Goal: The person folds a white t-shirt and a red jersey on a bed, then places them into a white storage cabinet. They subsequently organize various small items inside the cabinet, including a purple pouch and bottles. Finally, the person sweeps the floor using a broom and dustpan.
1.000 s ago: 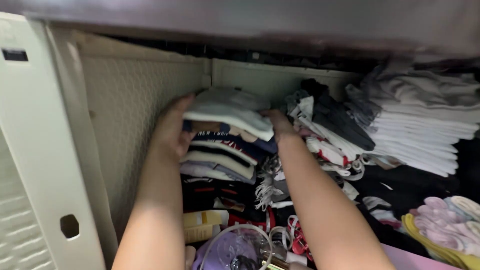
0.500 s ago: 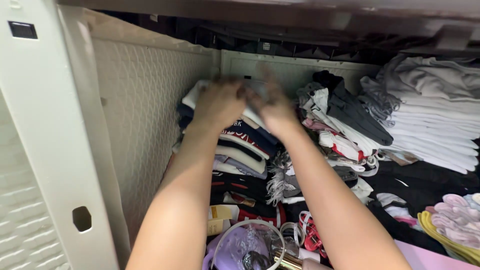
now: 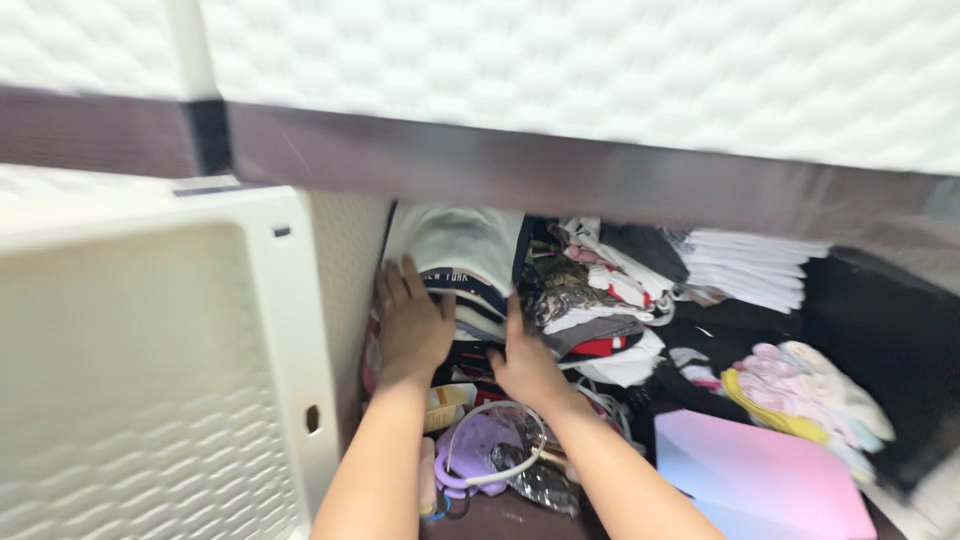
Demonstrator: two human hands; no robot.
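Big cream cabinet (image 3: 330,330) around me, its open door (image 3: 140,370) at the near left and a dark shelf edge (image 3: 560,175) across the top cutting off what's above. Inside, far left against the side wall, sits the stack of folded clothes (image 3: 462,262), layers running left to right, white piece on top, striped and navy ones under it. My left hand (image 3: 410,325) lies flat on the stack's left front face, fingers spread and pointing up and away, gripping nothing. My right hand (image 3: 525,362) presses the stack's lower right corner, fingers also extended, nothing held (thumb side hidden, so I cannot tell if it hooks a fold). Stack lies straight ahead of both sets of fingertips, left hand higher and nearer its middle. Right of the stack a messy clothes heap (image 3: 600,300) leans in touching it, crowding my right hand. Further right, neat white folded pile (image 3: 745,268). Near right, pink-blue box (image 3: 765,475) with pastel socks (image 3: 810,385) beyond it. Near me, under my wrists, purple headband (image 3: 480,450) and crinkly plastic (image 3: 540,480).
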